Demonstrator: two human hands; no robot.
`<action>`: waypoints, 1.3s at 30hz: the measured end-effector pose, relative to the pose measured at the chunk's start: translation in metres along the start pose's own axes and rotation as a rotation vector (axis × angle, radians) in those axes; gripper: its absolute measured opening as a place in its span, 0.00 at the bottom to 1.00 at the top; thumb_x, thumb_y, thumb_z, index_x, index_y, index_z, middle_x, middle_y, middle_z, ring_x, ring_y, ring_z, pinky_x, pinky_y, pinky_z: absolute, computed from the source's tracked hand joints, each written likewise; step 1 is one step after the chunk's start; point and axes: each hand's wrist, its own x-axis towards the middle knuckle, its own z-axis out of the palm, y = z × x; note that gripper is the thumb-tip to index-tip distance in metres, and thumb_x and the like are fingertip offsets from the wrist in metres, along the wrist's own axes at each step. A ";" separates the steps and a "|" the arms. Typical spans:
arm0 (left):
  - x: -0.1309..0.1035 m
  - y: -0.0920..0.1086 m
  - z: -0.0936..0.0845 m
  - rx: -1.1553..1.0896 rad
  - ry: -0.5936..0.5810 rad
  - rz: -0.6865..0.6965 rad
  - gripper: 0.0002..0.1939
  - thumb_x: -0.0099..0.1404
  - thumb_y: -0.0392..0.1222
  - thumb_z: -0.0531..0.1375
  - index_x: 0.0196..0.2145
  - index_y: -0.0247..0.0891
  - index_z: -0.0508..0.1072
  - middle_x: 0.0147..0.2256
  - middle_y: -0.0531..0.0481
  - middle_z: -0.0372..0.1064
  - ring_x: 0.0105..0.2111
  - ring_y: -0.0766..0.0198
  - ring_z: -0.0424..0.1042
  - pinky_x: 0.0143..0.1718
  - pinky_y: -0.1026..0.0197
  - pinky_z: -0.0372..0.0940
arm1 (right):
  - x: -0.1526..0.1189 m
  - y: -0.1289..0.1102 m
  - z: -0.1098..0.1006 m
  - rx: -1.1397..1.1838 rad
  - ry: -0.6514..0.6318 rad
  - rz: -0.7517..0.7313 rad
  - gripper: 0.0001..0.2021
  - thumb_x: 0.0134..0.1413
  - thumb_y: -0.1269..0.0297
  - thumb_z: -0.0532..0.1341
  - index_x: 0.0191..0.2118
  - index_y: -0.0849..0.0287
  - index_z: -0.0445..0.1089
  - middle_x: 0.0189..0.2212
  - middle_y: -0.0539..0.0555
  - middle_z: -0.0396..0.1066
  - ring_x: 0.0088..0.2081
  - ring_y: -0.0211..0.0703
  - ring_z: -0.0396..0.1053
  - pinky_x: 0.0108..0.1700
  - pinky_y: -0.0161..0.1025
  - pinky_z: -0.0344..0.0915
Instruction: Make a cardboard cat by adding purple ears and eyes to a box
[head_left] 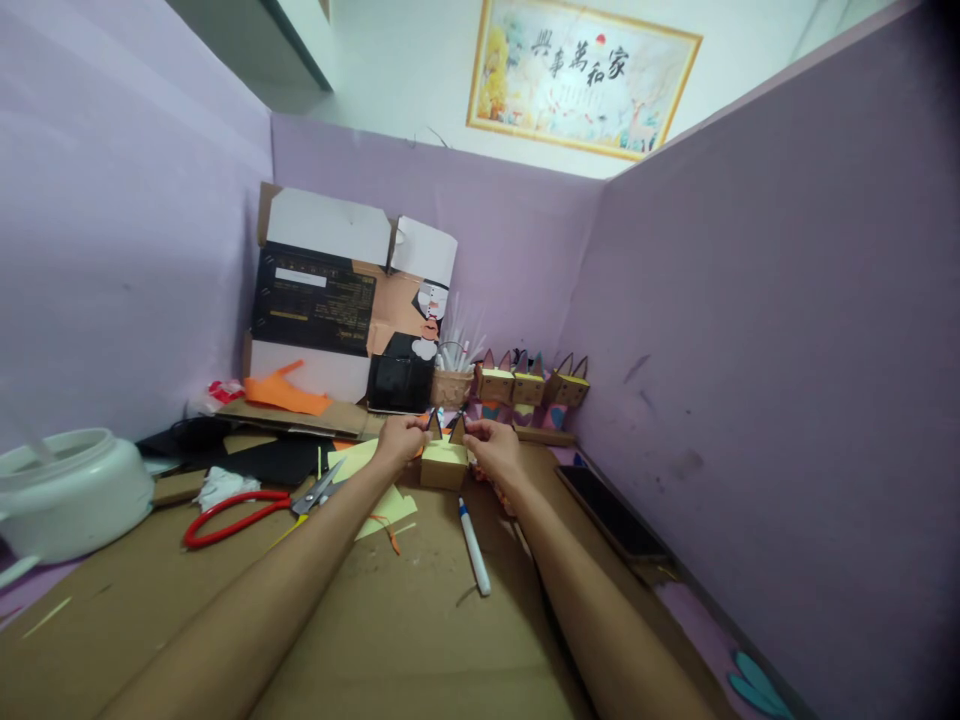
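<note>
A small cardboard box (443, 473) with a pale yellow top and two pointed ears stands in front of me on the cardboard-covered table. My left hand (403, 440) is closed at its left ear, fingers pinched together. On the other side my right hand (493, 450) pinches at the right ear. A white pen with a blue tip (475, 548) lies just nearer to me than the box. Pale yellow paper (386, 510) lies partly under my left forearm, beside red-handled scissors (251, 512) with their blades apart. The fingertips' exact contact is too small to make out.
Similar eared boxes (529, 385) stand at the back right, near a basket of white sticks (453, 386). An unfolded carton (319, 300) leans on the back wall. Left is a white pot (71, 500); right, a dark phone (611, 510). Purple walls (772, 330) enclose the table.
</note>
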 end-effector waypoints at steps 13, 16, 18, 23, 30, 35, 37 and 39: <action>-0.119 -0.014 -0.045 -0.095 -0.155 -0.064 0.06 0.37 0.30 0.60 0.18 0.34 0.75 0.14 0.54 0.67 0.16 0.66 0.62 0.19 0.66 0.53 | -0.111 -0.024 0.022 0.540 -0.229 0.285 0.12 0.26 0.71 0.63 0.26 0.61 0.67 0.16 0.46 0.66 0.18 0.33 0.64 0.20 0.31 0.63; -0.122 -0.004 -0.044 -0.188 -0.101 -0.041 0.07 0.39 0.35 0.61 0.20 0.34 0.76 0.18 0.52 0.70 0.19 0.67 0.63 0.21 0.65 0.55 | -0.114 -0.015 0.027 0.553 -0.228 0.279 0.11 0.25 0.71 0.65 0.24 0.60 0.67 0.15 0.45 0.66 0.17 0.32 0.62 0.20 0.30 0.62; -0.123 0.002 -0.046 -0.236 -0.093 -0.031 0.08 0.39 0.37 0.61 0.21 0.33 0.76 0.17 0.52 0.68 0.18 0.68 0.60 0.20 0.65 0.54 | -0.116 -0.011 0.027 0.540 -0.236 0.262 0.12 0.24 0.71 0.67 0.23 0.60 0.67 0.16 0.46 0.68 0.17 0.32 0.63 0.20 0.31 0.62; -0.132 0.005 -0.054 -0.321 0.049 0.021 0.10 0.39 0.42 0.64 0.23 0.34 0.74 0.18 0.54 0.66 0.19 0.70 0.57 0.21 0.66 0.53 | -0.120 -0.010 0.027 0.510 -0.193 0.182 0.12 0.26 0.68 0.69 0.24 0.60 0.68 0.16 0.46 0.69 0.18 0.34 0.64 0.24 0.33 0.64; -0.136 0.000 -0.048 -0.366 -0.023 -0.008 0.12 0.38 0.44 0.65 0.20 0.34 0.71 0.13 0.58 0.60 0.14 0.72 0.54 0.16 0.67 0.51 | -0.124 -0.014 0.030 0.490 -0.162 0.134 0.12 0.27 0.69 0.69 0.26 0.61 0.69 0.18 0.46 0.70 0.19 0.34 0.65 0.26 0.34 0.66; -0.137 -0.002 -0.040 -0.376 -0.076 -0.035 0.14 0.38 0.45 0.65 0.22 0.33 0.71 0.15 0.56 0.62 0.14 0.72 0.55 0.15 0.67 0.51 | -0.127 -0.015 0.031 0.483 -0.169 0.092 0.12 0.28 0.68 0.69 0.26 0.59 0.69 0.19 0.46 0.70 0.21 0.35 0.66 0.27 0.36 0.68; -0.138 -0.002 -0.040 -0.389 -0.122 -0.035 0.16 0.39 0.46 0.64 0.26 0.32 0.73 0.17 0.54 0.65 0.15 0.71 0.57 0.15 0.66 0.53 | -0.127 -0.014 0.031 0.471 -0.168 0.059 0.12 0.29 0.68 0.69 0.24 0.59 0.67 0.19 0.46 0.69 0.21 0.36 0.66 0.27 0.36 0.68; -0.139 -0.002 -0.041 -0.405 -0.158 -0.030 0.18 0.40 0.46 0.64 0.28 0.30 0.73 0.18 0.54 0.65 0.15 0.71 0.56 0.16 0.66 0.53 | -0.128 -0.014 0.031 0.447 -0.161 0.011 0.11 0.30 0.68 0.69 0.22 0.58 0.66 0.18 0.46 0.68 0.20 0.36 0.66 0.26 0.36 0.67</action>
